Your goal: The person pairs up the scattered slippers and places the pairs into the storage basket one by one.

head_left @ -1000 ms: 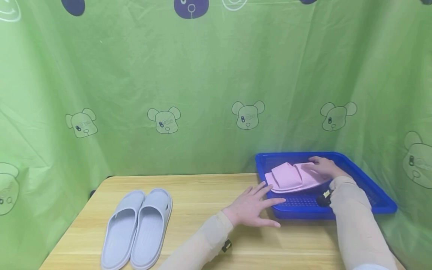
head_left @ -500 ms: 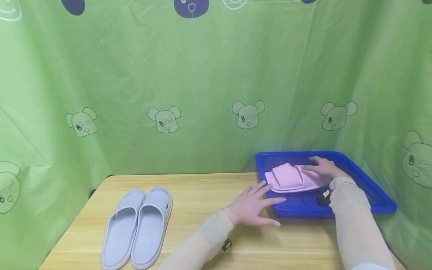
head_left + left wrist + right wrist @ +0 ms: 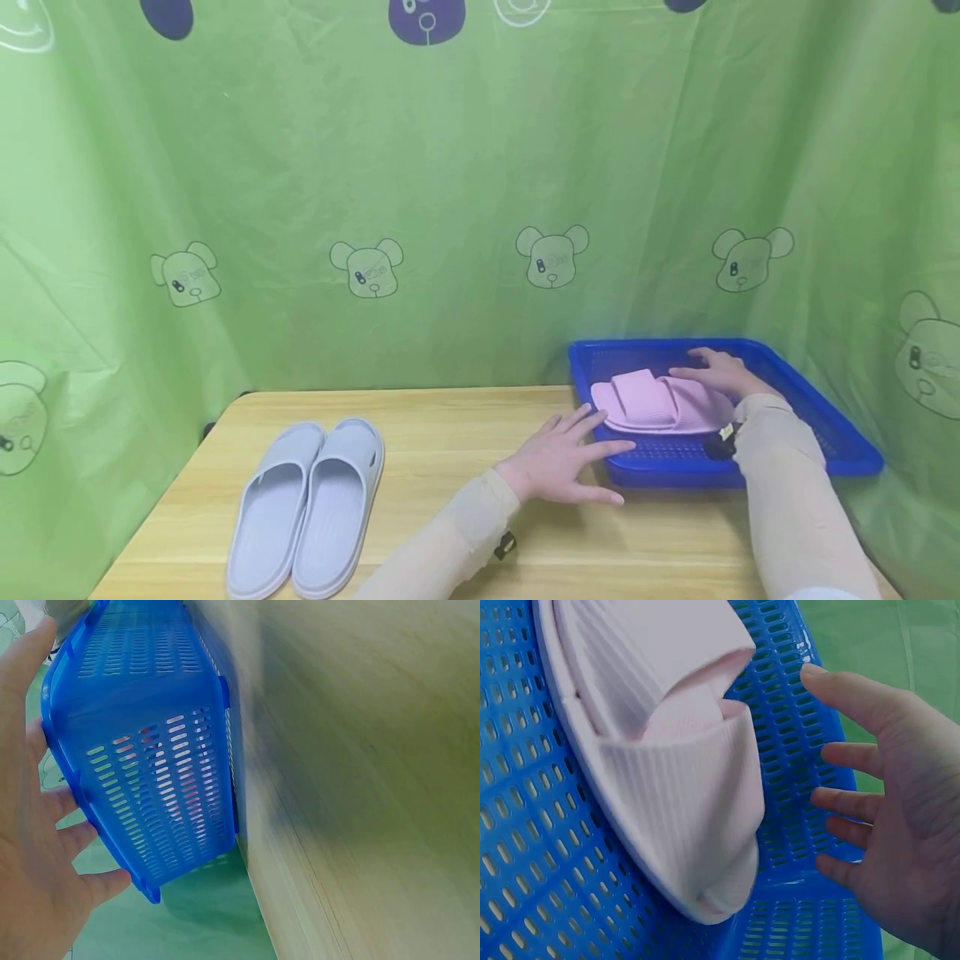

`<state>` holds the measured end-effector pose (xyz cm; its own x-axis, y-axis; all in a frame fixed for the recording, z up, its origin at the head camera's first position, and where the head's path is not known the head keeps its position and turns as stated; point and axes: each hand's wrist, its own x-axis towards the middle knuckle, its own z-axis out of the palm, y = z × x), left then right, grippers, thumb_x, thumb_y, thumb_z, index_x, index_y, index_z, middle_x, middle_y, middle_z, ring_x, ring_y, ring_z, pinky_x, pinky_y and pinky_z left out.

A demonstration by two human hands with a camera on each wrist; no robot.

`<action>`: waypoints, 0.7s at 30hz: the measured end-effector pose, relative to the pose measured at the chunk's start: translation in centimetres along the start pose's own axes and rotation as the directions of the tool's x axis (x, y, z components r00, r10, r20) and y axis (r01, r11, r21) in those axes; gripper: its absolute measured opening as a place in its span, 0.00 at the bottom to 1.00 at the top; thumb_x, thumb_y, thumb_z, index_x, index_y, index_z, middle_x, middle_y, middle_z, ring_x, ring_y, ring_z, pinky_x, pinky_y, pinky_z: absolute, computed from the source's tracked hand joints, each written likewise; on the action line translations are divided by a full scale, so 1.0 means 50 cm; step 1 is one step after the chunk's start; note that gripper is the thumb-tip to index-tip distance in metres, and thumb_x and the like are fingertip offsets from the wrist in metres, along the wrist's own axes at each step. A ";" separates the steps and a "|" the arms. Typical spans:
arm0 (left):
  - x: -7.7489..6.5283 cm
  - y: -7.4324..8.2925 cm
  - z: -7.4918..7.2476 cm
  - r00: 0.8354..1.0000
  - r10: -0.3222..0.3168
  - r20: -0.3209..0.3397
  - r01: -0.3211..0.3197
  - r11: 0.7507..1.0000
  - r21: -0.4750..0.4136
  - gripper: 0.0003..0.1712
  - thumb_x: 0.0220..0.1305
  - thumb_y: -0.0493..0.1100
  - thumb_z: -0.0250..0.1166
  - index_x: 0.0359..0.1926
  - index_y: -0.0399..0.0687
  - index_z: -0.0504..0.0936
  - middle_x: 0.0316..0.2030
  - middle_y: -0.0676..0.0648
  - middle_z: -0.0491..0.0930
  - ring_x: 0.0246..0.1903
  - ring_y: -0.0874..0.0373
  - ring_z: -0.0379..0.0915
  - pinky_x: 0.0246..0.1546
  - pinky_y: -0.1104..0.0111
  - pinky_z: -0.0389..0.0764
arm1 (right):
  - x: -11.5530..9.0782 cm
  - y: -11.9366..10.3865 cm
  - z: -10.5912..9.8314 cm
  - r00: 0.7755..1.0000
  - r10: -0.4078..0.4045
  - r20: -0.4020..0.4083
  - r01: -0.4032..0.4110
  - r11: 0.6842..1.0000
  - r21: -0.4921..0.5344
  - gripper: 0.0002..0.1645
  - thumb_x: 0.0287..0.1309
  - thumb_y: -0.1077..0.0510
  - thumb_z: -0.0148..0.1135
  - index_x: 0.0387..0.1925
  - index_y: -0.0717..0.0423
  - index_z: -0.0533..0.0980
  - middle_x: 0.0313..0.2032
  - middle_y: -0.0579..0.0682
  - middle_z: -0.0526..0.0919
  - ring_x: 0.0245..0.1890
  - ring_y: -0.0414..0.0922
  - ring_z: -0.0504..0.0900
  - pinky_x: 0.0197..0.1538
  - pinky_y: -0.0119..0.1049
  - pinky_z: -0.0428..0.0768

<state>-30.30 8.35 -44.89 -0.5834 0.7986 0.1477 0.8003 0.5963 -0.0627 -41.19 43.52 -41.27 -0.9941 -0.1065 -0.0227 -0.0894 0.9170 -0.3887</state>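
Pink slippers (image 3: 645,408) with wide ribbed straps lie in a shallow blue plastic basket (image 3: 675,478) at the right of the table. In the right wrist view the slippers (image 3: 686,802) fill the middle, apart from my right hand (image 3: 907,802). That hand (image 3: 716,372) hovers over their right end with fingers loosely extended, holding nothing. My left hand (image 3: 551,458) spreads its fingers at the basket's near left corner. Seen from the left wrist, the left hand's (image 3: 34,855) fingertips reach right to the basket's rim (image 3: 71,776).
A pair of grey slippers (image 3: 300,508) lies side by side at the left of the wooden table (image 3: 450,425). Behind hangs a green curtain (image 3: 450,167) printed with bear heads, and it closes in both sides. The basket's back rim stands close to it.
The pink slippers have settled lower and slightly nearer in the basket. My right hand's fingers have come off them. The left hand has stayed in place at the basket.
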 end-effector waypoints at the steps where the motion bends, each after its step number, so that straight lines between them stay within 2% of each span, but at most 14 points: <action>1: 0.000 0.001 0.000 1.000 0.001 0.000 -0.001 1.000 -0.001 0.46 0.57 0.82 0.45 0.74 0.85 0.40 0.78 0.51 0.37 0.78 0.48 0.36 0.74 0.47 0.52 | -0.002 0.000 -0.001 1.000 -0.001 -0.006 0.001 1.000 -0.004 0.54 0.63 0.32 0.52 0.67 0.74 0.55 0.63 0.82 0.60 0.60 0.81 0.57 0.60 0.76 0.57; 7: -0.002 0.006 -0.001 1.000 0.003 0.003 -0.003 1.000 -0.009 0.46 0.58 0.82 0.44 0.73 0.86 0.37 0.78 0.51 0.36 0.78 0.48 0.35 0.74 0.47 0.51 | -0.012 0.004 -0.011 0.999 -0.022 -0.038 0.020 0.999 -0.030 0.53 0.63 0.32 0.51 0.67 0.74 0.56 0.62 0.80 0.63 0.60 0.80 0.58 0.61 0.76 0.55; 21: -0.001 0.005 -0.001 1.000 -0.008 -0.013 0.008 1.000 -0.025 0.45 0.58 0.82 0.45 0.74 0.84 0.43 0.78 0.50 0.38 0.78 0.48 0.36 0.73 0.46 0.52 | -0.022 -0.010 -0.051 0.996 -0.053 -0.067 0.048 0.997 -0.066 0.53 0.63 0.33 0.52 0.67 0.75 0.57 0.62 0.82 0.62 0.61 0.79 0.60 0.62 0.74 0.53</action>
<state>-30.07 8.43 -44.87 -0.5882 0.7925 0.1608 0.7988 0.6004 -0.0370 -40.21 44.18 -38.69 -0.9899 -0.1288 0.0601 -0.1414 0.9343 -0.3272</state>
